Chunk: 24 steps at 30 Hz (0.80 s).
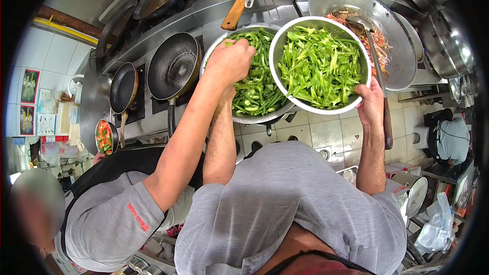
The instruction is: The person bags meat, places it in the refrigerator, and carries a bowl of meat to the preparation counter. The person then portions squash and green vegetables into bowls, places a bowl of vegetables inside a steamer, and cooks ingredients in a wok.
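My right hand (371,103) grips the right rim of a white bowl (274,74), its thumb over the edge. Sliced leafy greens (321,66) fill this bowl. It is held up beside and partly over a metal bowl (254,119) of cut green beans (260,94). My left forearm reaches to the left side of the metal bowl; my left hand (227,93) is mostly hidden behind a co-worker's arm, its fingers out of sight. The co-worker's hand (232,61) is closed above the beans.
A large wok (405,63) with shredded food and a ladle (377,53) stands at the right. Black pans (174,63) rest on the stove to the left. The co-worker (114,219) stands close at my left, holding a small pan (105,136). Another person (451,140) is at far right.
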Tool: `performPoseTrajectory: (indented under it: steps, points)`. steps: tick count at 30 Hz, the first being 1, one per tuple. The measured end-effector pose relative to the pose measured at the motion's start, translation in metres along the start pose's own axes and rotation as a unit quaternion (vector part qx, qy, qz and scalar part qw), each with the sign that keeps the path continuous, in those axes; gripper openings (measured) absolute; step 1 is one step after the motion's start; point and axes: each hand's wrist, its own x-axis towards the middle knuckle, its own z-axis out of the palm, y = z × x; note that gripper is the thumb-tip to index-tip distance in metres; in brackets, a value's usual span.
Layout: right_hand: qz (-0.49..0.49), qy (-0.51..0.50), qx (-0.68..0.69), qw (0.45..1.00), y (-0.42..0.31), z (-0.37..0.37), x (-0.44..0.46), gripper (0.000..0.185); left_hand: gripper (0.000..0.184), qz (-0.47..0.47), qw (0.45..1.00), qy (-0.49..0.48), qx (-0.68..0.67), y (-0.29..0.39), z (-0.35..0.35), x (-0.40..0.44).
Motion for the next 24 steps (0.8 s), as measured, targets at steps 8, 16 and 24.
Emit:
performPoseTrajectory:
  steps: [8,16,24]
  points:
    - [-0.006,0.018,0.002,1.0,-0.002,0.006,-0.001,0.024,0.011,0.063,0.719,0.013,-0.692,-0.031,-0.005,0.002]
    - [-0.001,-0.001,0.003,1.0,-0.002,0.006,0.0,0.026,0.004,0.011,0.617,0.023,-0.787,-0.033,-0.008,0.0]
    - [-0.006,-0.003,-0.006,1.0,0.0,0.005,0.001,0.026,0.014,0.038,0.663,0.044,-0.746,-0.025,0.002,0.0]
